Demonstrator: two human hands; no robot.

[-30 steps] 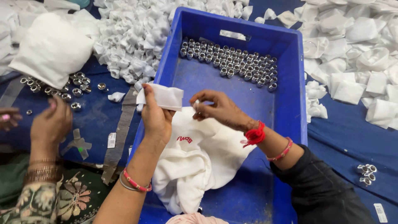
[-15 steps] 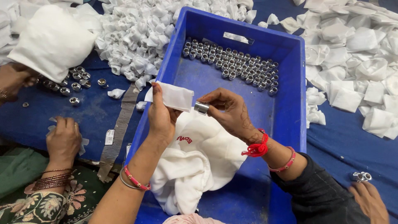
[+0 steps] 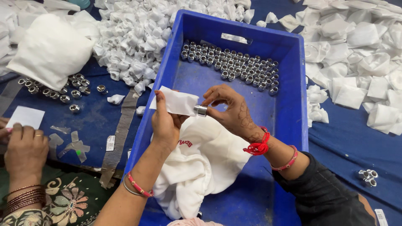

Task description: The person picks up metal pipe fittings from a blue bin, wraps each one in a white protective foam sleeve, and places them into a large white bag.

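Note:
My left hand (image 3: 165,121) holds a small white paper sheet (image 3: 176,102) over the blue crate (image 3: 289,104). My right hand (image 3: 228,111) pinches a small shiny metal ring (image 3: 201,110) against the sheet's right edge. Below both hands a crumpled white cloth (image 3: 205,163) lies in the crate. Rows of the same metal rings (image 3: 234,67) stand along the crate's far end.
A heap of white wrapped pieces (image 3: 134,37) lies left of the crate, more white wraps (image 3: 360,50) on the right. Loose rings (image 3: 63,90) sit beside a white bag (image 3: 48,50). Another person's hand (image 3: 25,148) rests at lower left by a paper square (image 3: 26,117). Two rings (image 3: 367,176) lie at right.
My right hand has brought a metal ring up to the paper sheet held by my left hand. The other person's hand at left has moved down and towards the near edge.

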